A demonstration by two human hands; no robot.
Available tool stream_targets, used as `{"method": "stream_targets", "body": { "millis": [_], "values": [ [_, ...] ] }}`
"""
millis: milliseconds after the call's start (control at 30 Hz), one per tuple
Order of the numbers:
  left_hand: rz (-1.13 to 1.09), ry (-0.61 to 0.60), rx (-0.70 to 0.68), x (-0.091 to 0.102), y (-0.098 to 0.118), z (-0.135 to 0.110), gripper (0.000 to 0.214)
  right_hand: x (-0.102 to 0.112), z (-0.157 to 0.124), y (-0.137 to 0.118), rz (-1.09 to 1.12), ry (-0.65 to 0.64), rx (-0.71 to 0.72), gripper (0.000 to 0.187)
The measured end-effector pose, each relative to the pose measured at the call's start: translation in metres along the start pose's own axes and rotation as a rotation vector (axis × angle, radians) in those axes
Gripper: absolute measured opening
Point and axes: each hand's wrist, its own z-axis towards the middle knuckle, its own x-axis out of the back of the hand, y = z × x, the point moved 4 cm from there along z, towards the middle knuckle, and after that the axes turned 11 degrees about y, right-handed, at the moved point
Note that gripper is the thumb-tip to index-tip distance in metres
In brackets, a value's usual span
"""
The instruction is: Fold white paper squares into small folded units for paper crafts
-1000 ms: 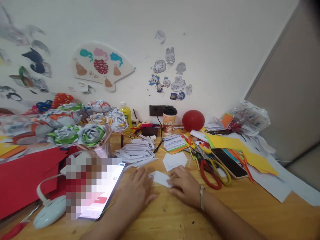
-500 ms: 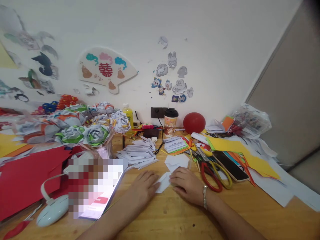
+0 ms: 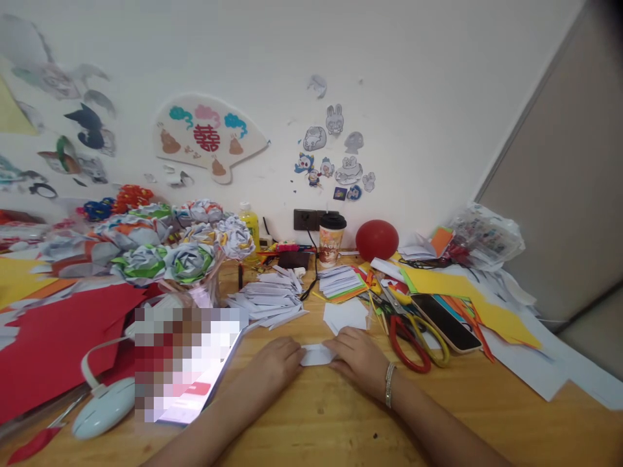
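A small white piece of folded paper [image 3: 316, 355] lies on the wooden table [image 3: 341, 421] between my two hands. My left hand [image 3: 272, 370] presses down on its left end with curled fingers. My right hand [image 3: 357, 360], with a bracelet at the wrist, presses on its right end. Both hands rest on the tabletop and cover the ends of the paper. Just behind the hands lie loose white paper squares [image 3: 345, 314].
A tablet [image 3: 195, 370] lies left of my hands, with a white mouse [image 3: 102, 408] and red paper [image 3: 53, 344] beyond. Paper roses [image 3: 185, 259], a pile of folded white pieces [image 3: 267, 298], a cup [image 3: 329, 239], a red ball [image 3: 377, 240], scissors [image 3: 413, 337] and a phone [image 3: 445, 321] crowd the table.
The white paper was open and tilted between my hands. It is now folded into a narrower flat strip, with both hands drawn close and pressing on it.
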Motion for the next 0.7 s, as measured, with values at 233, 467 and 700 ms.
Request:
{"method": "stream_targets", "body": {
  "millis": [233,467,700],
  "values": [
    [-0.025,0.047,0.026,-0.004,-0.005,0.000,0.023,0.000,0.000,0.000,0.097,0.070,-0.090,0.010],
    [-0.104,-0.037,0.212,0.015,0.006,0.009,0.023,0.003,0.000,-0.003,0.101,0.099,-0.212,0.009],
    [-0.182,0.010,0.340,0.003,-0.003,0.011,0.019,-0.003,0.001,0.001,0.141,0.114,-0.389,0.007]
  ]
}}
